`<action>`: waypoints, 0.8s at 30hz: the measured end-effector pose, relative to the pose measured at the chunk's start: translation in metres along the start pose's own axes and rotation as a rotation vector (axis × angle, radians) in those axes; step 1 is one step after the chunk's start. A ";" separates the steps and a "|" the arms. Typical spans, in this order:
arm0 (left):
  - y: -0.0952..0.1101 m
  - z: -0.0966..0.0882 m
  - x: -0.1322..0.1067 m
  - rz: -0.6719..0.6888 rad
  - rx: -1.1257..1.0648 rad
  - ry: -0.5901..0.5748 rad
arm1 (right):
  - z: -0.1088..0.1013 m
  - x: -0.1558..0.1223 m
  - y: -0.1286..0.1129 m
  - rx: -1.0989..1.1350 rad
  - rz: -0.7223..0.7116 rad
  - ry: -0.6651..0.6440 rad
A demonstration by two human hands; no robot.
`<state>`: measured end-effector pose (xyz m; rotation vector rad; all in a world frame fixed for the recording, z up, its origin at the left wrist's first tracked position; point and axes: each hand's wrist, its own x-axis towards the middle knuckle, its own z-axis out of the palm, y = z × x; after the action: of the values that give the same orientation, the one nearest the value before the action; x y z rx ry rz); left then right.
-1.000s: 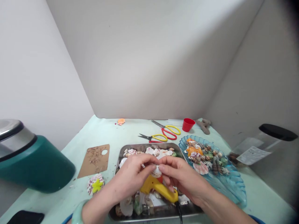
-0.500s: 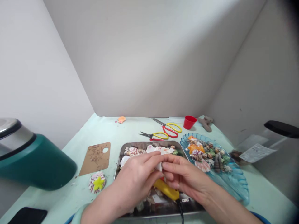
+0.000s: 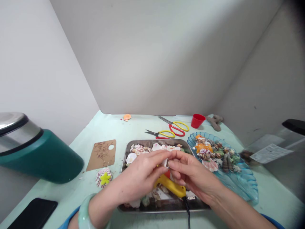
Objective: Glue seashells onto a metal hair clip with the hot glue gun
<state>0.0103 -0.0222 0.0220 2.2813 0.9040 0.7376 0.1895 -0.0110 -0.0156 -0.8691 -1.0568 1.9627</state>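
My left hand (image 3: 145, 170) and my right hand (image 3: 188, 170) meet above a metal tray (image 3: 164, 206). Between their fingertips is a small white piece (image 3: 165, 163), probably a shell; the fingers hide most of it. Both hands are closed in a pinch around it. Under them a yellow corded tool (image 3: 172, 187), like a glue gun with a red part, lies in the tray, partly covered. White shells (image 3: 131, 158) and speckled shells (image 3: 139, 149) fill the tray around my hands.
On the left stand a green bottle (image 3: 52, 159), a brown card (image 3: 101, 156), a shell disc with a yellow flower (image 3: 105, 178) and a phone (image 3: 35, 213). Behind the tray lie scissors (image 3: 177, 127) and a red cup (image 3: 197, 121). A blue plate (image 3: 247, 184) of shells is right.
The view has shifted slightly, so the table's things appear further right and higher. My hands stay together over the tray, still around the small white piece.
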 end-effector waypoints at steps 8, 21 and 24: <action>-0.003 0.008 -0.003 -0.093 0.144 0.109 | 0.002 -0.002 -0.005 0.001 0.055 -0.017; -0.006 0.010 -0.002 -0.047 0.116 0.164 | 0.004 -0.006 -0.006 0.022 0.016 0.001; -0.006 0.010 -0.001 -0.067 0.107 0.180 | 0.006 -0.007 -0.005 -0.101 -0.037 0.075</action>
<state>0.0139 -0.0227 0.0104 2.2915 1.1217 0.8950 0.1896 -0.0167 -0.0076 -0.9630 -1.1280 1.8451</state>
